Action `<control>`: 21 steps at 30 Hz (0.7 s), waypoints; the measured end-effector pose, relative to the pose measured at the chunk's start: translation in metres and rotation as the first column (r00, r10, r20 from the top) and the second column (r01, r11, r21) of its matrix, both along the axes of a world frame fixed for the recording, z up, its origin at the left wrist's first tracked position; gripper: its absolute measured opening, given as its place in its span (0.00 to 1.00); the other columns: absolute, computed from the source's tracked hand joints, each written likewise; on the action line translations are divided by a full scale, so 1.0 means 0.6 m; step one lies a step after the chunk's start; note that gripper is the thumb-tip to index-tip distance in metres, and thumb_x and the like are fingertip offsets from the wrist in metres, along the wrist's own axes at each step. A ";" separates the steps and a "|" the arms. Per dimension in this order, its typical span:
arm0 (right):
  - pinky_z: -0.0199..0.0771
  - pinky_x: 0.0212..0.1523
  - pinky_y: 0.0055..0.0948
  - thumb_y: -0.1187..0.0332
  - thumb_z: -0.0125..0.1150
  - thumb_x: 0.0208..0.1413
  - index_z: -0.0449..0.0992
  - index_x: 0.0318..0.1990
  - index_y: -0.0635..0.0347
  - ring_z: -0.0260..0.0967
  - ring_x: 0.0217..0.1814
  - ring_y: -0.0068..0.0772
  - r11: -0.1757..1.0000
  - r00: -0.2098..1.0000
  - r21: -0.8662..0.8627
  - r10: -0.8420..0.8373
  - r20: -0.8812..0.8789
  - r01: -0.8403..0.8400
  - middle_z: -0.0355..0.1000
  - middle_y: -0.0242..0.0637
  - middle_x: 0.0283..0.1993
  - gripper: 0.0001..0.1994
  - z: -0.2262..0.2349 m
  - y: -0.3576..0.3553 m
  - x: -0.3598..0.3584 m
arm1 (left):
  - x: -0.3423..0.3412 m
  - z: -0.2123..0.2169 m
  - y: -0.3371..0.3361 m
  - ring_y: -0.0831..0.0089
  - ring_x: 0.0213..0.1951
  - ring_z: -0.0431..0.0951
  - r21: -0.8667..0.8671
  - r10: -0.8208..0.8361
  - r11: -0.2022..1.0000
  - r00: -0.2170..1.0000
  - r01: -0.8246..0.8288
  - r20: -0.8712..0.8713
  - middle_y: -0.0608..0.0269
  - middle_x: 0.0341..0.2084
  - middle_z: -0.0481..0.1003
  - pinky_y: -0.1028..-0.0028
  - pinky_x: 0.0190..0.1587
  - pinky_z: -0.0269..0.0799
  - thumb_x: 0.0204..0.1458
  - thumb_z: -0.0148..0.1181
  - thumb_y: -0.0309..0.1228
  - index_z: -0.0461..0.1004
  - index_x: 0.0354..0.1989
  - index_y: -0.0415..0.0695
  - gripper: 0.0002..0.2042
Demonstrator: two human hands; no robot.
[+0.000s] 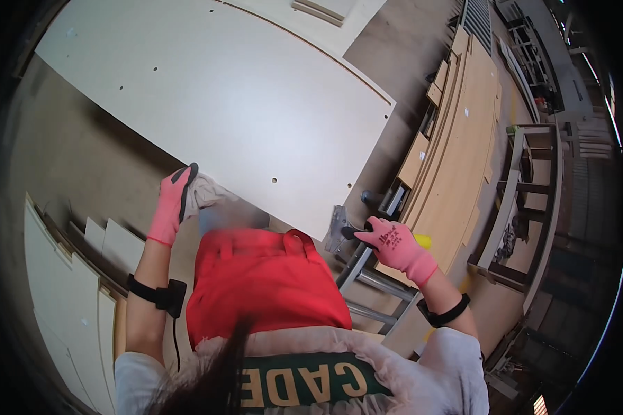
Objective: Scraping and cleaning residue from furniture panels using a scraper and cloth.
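Note:
A large white panel (pixel 256 111) with several small drilled holes lies flat in front of me. My left hand (pixel 174 200), in a pink glove with dark fingertips, is closed on a crumpled whitish cloth (pixel 206 194) at the panel's near left edge. In a matching glove, my right hand (pixel 392 243) grips a scraper (pixel 337 229). Its wide greyish blade is beside the panel's near right corner; whether it touches cannot be told. A yellow end, seemingly of the handle, shows past the glove.
Long wood-coloured boards (pixel 457 138) run along the right, beside a metal frame (pixel 381 282). Farther right stands a dark-framed rack (pixel 533 187). White panels (pixel 62 297) lean at the lower left. Another pale panel (pixel 353 21) lies beyond the large one.

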State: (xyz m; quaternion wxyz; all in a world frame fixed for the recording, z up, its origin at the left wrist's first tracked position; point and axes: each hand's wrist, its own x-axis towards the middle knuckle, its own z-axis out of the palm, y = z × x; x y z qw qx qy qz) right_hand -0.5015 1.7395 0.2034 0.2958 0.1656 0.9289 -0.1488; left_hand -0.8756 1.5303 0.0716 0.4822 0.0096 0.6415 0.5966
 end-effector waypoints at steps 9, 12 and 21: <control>0.68 0.35 0.31 0.72 0.51 0.46 0.69 0.52 0.39 0.65 0.40 0.36 0.991 0.991 -0.006 0.135 0.018 -0.134 0.61 0.39 0.39 0.23 -0.014 0.001 -0.009 | 0.024 0.063 0.008 0.62 0.28 0.78 0.124 -0.067 0.991 0.987 0.048 0.147 0.50 0.25 0.75 0.66 0.29 0.77 0.54 0.51 0.35 0.70 0.31 0.31 0.15; 0.68 0.35 0.31 0.72 0.51 0.46 0.69 0.52 0.39 0.66 0.40 0.36 0.982 0.982 0.014 0.186 0.015 -0.186 0.61 0.39 0.38 0.22 -0.015 0.003 -0.014 | 0.025 0.050 0.010 0.62 0.28 0.78 0.060 0.011 0.998 0.998 -0.015 0.068 0.51 0.26 0.75 0.66 0.29 0.77 0.54 0.51 0.35 0.70 0.31 0.31 0.15; 0.69 0.35 0.32 0.74 0.55 0.40 0.73 0.47 0.41 0.65 0.40 0.37 0.975 0.975 0.042 0.216 0.047 -0.218 0.61 0.38 0.36 0.22 0.005 -0.002 -0.049 | 0.001 -0.018 -0.005 0.72 0.30 0.76 -0.061 0.062 0.996 0.997 -0.064 -0.037 0.58 0.31 0.75 0.75 0.34 0.73 0.52 0.54 0.34 0.73 0.40 0.34 0.14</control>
